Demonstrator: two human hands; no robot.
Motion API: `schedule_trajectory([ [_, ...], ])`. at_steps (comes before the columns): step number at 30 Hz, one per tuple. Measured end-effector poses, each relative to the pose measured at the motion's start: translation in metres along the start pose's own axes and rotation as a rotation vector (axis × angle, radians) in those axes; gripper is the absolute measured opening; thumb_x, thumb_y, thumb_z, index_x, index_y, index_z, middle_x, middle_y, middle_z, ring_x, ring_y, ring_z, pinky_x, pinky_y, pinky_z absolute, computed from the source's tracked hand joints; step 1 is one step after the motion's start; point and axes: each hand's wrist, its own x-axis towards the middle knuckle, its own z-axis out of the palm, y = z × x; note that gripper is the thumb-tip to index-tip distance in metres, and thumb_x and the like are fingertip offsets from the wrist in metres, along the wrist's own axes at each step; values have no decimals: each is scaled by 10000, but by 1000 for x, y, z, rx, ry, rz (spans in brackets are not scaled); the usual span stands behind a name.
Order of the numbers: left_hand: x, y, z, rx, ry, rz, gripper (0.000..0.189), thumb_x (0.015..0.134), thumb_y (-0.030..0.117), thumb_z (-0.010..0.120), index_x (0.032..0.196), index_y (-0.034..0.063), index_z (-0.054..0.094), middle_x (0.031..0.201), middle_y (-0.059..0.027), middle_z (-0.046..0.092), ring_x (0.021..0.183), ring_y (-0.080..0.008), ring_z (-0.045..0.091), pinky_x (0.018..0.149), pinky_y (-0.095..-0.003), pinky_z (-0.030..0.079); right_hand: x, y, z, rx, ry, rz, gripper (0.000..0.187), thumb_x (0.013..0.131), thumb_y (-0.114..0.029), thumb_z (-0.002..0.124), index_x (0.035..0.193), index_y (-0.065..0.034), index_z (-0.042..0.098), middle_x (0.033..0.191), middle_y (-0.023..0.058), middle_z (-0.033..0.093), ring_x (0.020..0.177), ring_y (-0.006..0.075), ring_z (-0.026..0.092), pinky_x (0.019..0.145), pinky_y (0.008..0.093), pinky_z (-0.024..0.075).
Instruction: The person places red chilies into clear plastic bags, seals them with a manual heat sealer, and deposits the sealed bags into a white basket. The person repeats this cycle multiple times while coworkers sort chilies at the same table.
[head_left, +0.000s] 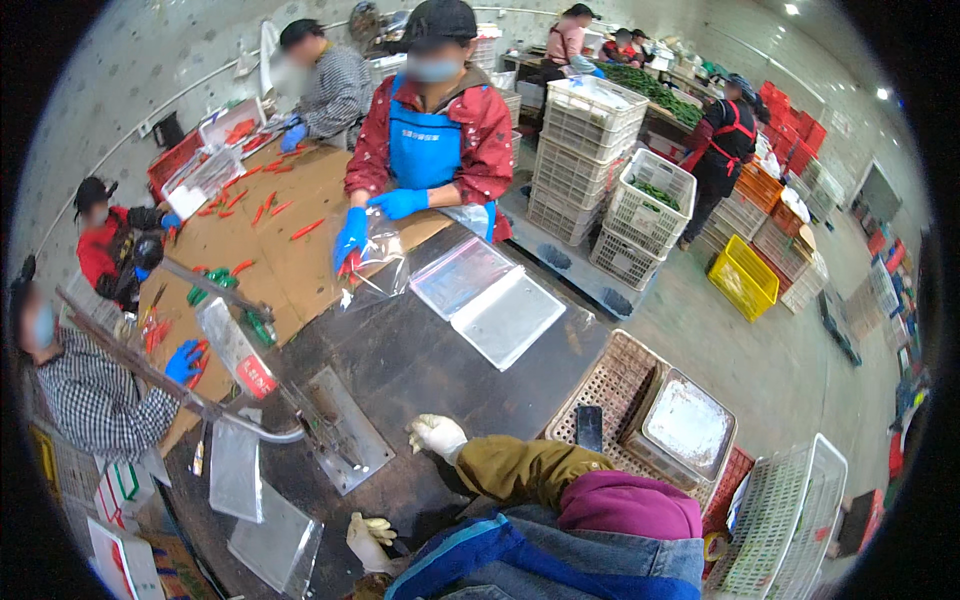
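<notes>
My right hand (437, 437), in a whitish glove, rests low over the dark tabletop (420, 360) with its fingers curled; their undersides are hidden. Nearer my body, my left hand (370, 541) is half curled, with its thumb apart and nothing seen in it. Just left of the right hand stands a bench device on a metal base plate (367, 457). Clear plastic bags (274, 536) lie in a stack beyond my left hand, with another stack of bags (235, 469) beside it. Further across are two flat stacks of clear bags (508, 319).
Opposite, a co-worker's blue-gloved hand (351, 238) holds red chili peppers in a clear bag. Loose red peppers (306, 229) lie on cardboard (289, 206). A curved metal bar (262, 433) crosses at left. A phone (589, 427) lies in a plastic crate (611, 367) at right.
</notes>
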Motion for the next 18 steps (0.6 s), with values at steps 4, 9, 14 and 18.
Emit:
schedule_trajectory([
  [4,2,-8,-7,-40,-65,49,547,1073,365,430,734,-12,633,642,-150,680,406,-210,592,361,-272,444,-3,-3,1,66,-4,0,267,1030,-148,516,1098,81,635,848,141,686,707,218,667,680,332,561],
  [9,1,-8,-7,-17,-18,-4,518,1074,370,439,763,-4,618,668,-156,683,437,-209,603,386,-277,451,-6,-5,2,46,23,21,242,1032,-115,520,1109,96,611,884,155,672,725,201,651,667,325,575],
  [14,0,-9,-5,-48,-14,-24,465,1075,351,459,801,11,618,701,-148,692,444,-194,607,390,-265,450,-5,-4,3,54,15,18,247,1048,-163,498,1100,19,656,857,106,712,696,177,675,656,275,523],
  [18,1,-13,-6,-29,20,-47,444,1072,346,470,814,16,616,707,-141,698,436,-189,607,385,-263,446,-5,-4,2,42,13,24,247,1056,-172,488,1097,15,645,873,104,713,711,180,679,659,274,523],
])
